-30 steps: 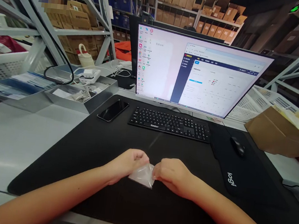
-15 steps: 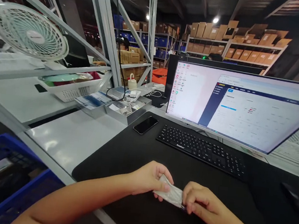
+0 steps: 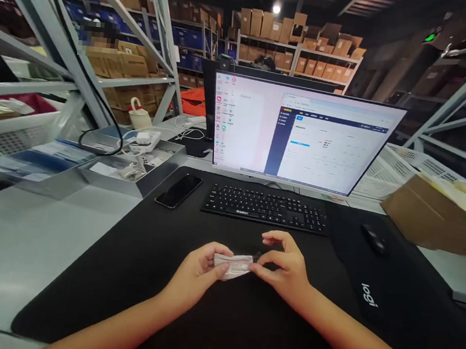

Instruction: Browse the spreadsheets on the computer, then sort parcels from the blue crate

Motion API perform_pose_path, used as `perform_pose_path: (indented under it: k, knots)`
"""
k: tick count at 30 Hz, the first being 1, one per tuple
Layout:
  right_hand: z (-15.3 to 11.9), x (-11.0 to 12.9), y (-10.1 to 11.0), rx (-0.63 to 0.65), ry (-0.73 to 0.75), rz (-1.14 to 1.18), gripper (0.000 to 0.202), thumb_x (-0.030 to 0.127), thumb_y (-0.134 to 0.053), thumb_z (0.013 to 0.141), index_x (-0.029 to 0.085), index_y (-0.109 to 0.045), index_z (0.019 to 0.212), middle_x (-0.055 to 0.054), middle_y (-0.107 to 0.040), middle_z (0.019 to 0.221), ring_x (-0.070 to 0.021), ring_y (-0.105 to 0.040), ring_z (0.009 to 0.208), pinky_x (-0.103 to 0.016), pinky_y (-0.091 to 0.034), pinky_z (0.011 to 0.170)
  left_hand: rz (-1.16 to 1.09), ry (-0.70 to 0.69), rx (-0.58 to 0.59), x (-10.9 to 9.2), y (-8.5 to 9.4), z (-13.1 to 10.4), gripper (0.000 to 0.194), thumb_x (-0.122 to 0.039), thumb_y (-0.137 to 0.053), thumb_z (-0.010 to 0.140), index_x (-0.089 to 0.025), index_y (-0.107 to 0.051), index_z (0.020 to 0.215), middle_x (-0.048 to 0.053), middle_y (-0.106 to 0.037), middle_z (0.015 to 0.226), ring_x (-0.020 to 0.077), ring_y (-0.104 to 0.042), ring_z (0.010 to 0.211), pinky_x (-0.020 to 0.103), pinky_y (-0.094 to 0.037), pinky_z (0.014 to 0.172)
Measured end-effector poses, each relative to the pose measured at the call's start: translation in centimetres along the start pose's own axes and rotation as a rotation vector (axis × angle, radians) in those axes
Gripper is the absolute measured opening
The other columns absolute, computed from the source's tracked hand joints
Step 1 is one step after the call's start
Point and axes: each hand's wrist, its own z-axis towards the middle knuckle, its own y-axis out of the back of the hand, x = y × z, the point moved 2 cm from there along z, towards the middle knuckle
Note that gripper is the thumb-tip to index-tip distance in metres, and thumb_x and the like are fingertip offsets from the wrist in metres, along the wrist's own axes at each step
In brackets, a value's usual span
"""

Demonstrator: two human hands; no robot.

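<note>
A small whitish packet [image 3: 235, 266], seemingly of clear plastic, is held above the black desk mat [image 3: 154, 288]. My left hand [image 3: 200, 268] grips its left end, with the thumb on top and the fingers behind. At the right end, the thumb and index finger of my right hand [image 3: 288, 263] pinch the packet's edge, while another finger is raised. A small dark bit [image 3: 257, 256] shows by those fingertips; I cannot make out what it is. The packet's contents are unclear.
Beyond my hands lie a black keyboard [image 3: 265, 207], a phone [image 3: 178, 191] and a mouse [image 3: 374, 239]. A monitor [image 3: 246, 131] stands behind the keyboard. Grey trays [image 3: 149, 179] with small items sit at left, a cardboard box [image 3: 432, 215] at right. Another person's head appears at upper left.
The view has turned right, bringing the cardboard box into sight. The packet is now held more level, and my right hand's fingers have spread from a curled grip into a pinch.
</note>
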Motion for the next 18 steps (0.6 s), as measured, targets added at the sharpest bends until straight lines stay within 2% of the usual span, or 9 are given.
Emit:
perform_pose_path:
  k: [4,8,11,14,18]
  knots:
    - [-0.2,-0.4,-0.2,0.038,0.003,-0.027,0.014,0.020,-0.075,0.079,0.027,-0.076,0.091,-0.007,-0.062,0.124,-0.0175,-0.063,0.105,-0.036,-0.058,0.088,-0.061,0.061,-0.006,0.2,0.3,0.4,0.046,-0.050,-0.080,0.071,-0.019,-0.062,0.099,0.003,-0.071,0.089,0.0154,-0.063,0.079,0.026,-0.051,0.072]
    - [-0.6,-0.8,-0.2,0.002,-0.084,-0.062,0.013,0.014,-0.068,0.080,0.025,-0.074,0.082,-0.008,-0.060,0.124,-0.0184,-0.060,0.109,-0.037,-0.056,0.089,-0.077,0.078,0.021,0.8,0.2,0.4,0.047,-0.050,-0.080,0.072,-0.019,-0.060,0.102,0.004,-0.071,0.095,0.0165,-0.065,0.086,0.026,-0.052,0.076]
    - [-0.6,-0.8,-0.3,0.089,-0.137,-0.059,0.016,0.013,-0.067,0.078,0.026,-0.075,0.083,-0.007,-0.058,0.132,-0.0219,-0.054,0.122,-0.042,-0.051,0.098,-0.075,0.083,0.024,1.1,0.1,0.4,0.047,-0.049,-0.080,0.072,-0.020,-0.060,0.103,0.004,-0.070,0.096,0.0166,-0.064,0.089,0.026,-0.052,0.079]
    - [-0.5,-1.1,-0.6,0.254,-0.339,0.069,0.020,0.022,-0.075,0.075,0.028,-0.077,0.093,-0.007,-0.058,0.136,-0.0234,-0.052,0.126,-0.045,-0.047,0.104,-0.029,0.055,0.016,1.1,0.2,0.4,0.046,-0.048,-0.080,0.071,-0.021,-0.062,0.102,0.002,-0.068,0.096,0.0161,-0.063,0.088,0.025,-0.052,0.077]
    - [-0.6,-1.5,-1.5,0.403,-0.602,0.419,0.014,0.034,-0.081,0.070,0.025,-0.078,0.081,-0.006,-0.064,0.126,-0.0203,-0.059,0.119,-0.041,-0.044,0.106,0.089,0.062,0.034,1.2,0.5,0.2,0.046,-0.051,-0.077,0.072,-0.021,-0.063,0.104,0.004,-0.068,0.099,0.0191,-0.064,0.089,0.027,-0.053,0.077]
